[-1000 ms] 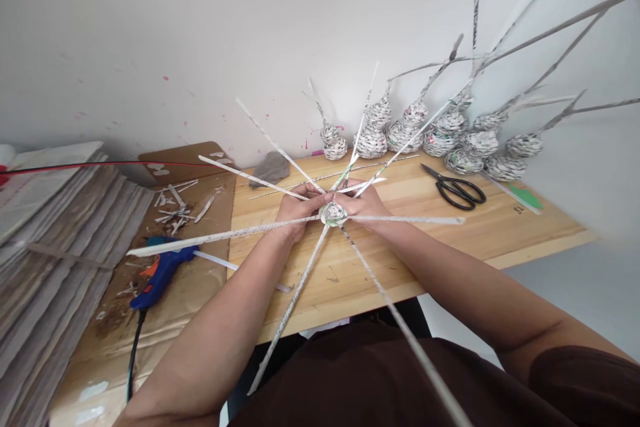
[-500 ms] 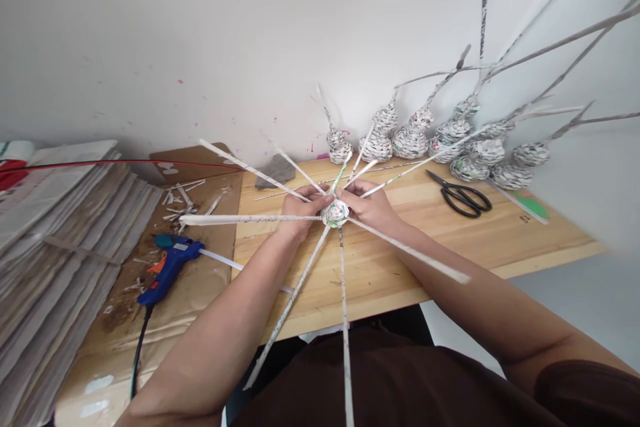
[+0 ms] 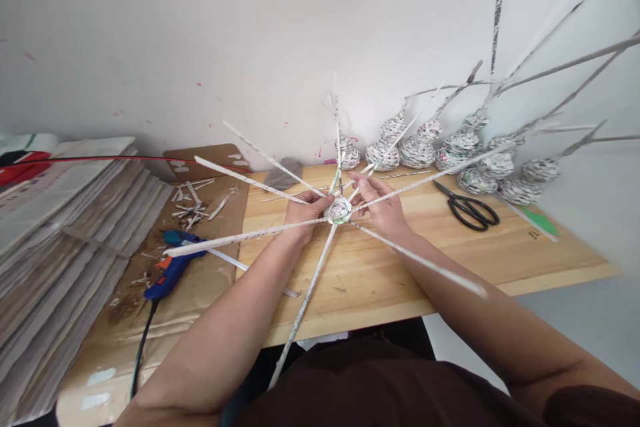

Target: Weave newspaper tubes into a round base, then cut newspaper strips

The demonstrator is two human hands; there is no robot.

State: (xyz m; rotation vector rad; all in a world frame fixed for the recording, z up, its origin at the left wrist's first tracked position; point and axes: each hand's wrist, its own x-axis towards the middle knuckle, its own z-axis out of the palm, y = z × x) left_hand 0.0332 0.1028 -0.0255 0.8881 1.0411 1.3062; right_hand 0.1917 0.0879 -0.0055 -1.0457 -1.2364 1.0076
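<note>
Since half a second ago the spokes have turned about the woven hub (image 3: 339,210): the one that pointed straight down toward the person is gone from that line, and a thin spoke now stands nearly upright above the hub. Both hands grip the hub from opposite sides above the wooden table (image 3: 500,247). On the hub's left, the left hand (image 3: 303,212) is curled closed, thumb and fingertips pinching its edge and the roots of the spokes there. On the hub's right, the right hand (image 3: 383,205) is partly closed, its fingers pressing the rim and lifting one thin tube just above the hub. From the hub the paper spokes (image 3: 240,237) fan out in all directions, each with its long axis running away from the centre: one long to the lower left, one to the lower right over the right forearm, one down toward the body, two up and left, others up and right. Right of the hub lie black scissors (image 3: 470,208); beyond it, against the wall, stands a row of woven paper pieces (image 3: 415,150). Left of the hub a blue glue gun (image 3: 170,270) lies on brown cardboard, with stacked newspapers (image 3: 60,233) farther left.
</note>
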